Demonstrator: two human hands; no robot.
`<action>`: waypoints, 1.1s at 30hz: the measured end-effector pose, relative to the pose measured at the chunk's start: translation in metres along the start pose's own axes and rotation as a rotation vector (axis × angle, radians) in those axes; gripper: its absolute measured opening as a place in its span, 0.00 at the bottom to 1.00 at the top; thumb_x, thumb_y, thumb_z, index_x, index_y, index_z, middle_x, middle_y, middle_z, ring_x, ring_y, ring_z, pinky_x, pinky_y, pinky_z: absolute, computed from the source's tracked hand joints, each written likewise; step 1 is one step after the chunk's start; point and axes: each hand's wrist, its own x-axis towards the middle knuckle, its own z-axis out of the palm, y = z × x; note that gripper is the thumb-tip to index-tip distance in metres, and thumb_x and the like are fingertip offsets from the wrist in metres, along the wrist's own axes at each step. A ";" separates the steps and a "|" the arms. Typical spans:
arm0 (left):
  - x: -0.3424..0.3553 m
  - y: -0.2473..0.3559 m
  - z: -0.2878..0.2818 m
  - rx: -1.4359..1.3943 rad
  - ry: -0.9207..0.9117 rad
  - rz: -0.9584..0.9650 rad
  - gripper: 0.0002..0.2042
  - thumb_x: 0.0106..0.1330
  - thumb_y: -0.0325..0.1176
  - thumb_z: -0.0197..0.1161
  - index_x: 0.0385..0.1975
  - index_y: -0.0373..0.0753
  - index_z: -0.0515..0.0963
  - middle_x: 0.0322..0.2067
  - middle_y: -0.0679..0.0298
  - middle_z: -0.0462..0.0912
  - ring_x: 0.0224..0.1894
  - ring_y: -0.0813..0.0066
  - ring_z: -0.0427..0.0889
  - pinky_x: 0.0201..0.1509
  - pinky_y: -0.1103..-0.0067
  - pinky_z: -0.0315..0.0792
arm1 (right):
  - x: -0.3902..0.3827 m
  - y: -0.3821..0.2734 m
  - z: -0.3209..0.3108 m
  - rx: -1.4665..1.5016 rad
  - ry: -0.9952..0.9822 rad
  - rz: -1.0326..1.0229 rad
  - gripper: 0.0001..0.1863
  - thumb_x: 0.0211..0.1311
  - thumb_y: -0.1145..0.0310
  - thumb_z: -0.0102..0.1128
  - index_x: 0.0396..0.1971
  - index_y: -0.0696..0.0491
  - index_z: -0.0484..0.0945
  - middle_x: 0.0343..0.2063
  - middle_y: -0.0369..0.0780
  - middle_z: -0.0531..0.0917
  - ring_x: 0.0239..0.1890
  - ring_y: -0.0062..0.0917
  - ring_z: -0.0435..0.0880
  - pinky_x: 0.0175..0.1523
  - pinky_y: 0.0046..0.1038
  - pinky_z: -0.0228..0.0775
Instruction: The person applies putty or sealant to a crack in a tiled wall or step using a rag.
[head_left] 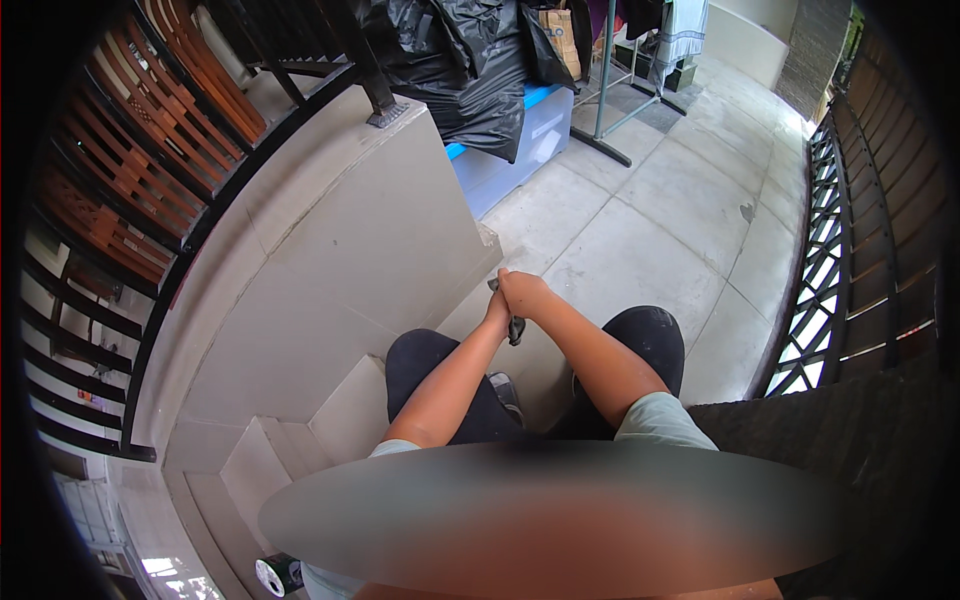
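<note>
My left hand (pixel 497 309) and my right hand (pixel 525 291) are pressed together in front of my knees, both closed. Between them is a dark grey, limp thing (pixel 516 331), perhaps a cloth. One end hangs below the hands, and a small bit pokes out at the upper left of the fingers. My right hand lies over most of the left, so the left fingers are largely hidden. Below the hands, between my dark-trousered legs, part of a grey shoe (pixel 507 396) shows.
Tiled steps (pixel 262 455) and a low wall (pixel 330 240) with black railing run along the left. A drink can (pixel 279 576) stands at lower left. Ahead are a storage box (pixel 520 155) under black plastic sheeting (pixel 450 70) and a drying rack (pixel 604 80). A metal gate (pixel 835 250) bounds the right.
</note>
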 end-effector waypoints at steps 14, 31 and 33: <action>-0.016 0.012 0.008 0.061 0.018 0.015 0.28 0.72 0.60 0.45 0.58 0.43 0.70 0.51 0.64 0.79 0.54 0.73 0.76 0.55 0.75 0.68 | 0.003 -0.001 0.004 0.019 0.076 -0.032 0.13 0.59 0.74 0.55 0.41 0.63 0.67 0.29 0.51 0.85 0.35 0.44 0.87 0.36 0.39 0.79; -0.005 0.001 0.002 0.082 0.045 0.030 0.24 0.73 0.55 0.46 0.53 0.42 0.73 0.45 0.64 0.81 0.47 0.75 0.79 0.50 0.77 0.70 | 0.002 -0.002 0.003 0.045 0.095 -0.002 0.14 0.59 0.74 0.55 0.43 0.64 0.66 0.31 0.51 0.85 0.37 0.44 0.87 0.37 0.39 0.79; -0.005 0.001 0.004 0.084 0.047 0.034 0.24 0.73 0.55 0.46 0.53 0.42 0.73 0.45 0.64 0.81 0.48 0.75 0.79 0.50 0.76 0.71 | 0.000 0.000 0.002 0.022 0.055 0.026 0.14 0.59 0.75 0.55 0.43 0.64 0.67 0.32 0.50 0.85 0.37 0.43 0.87 0.38 0.39 0.79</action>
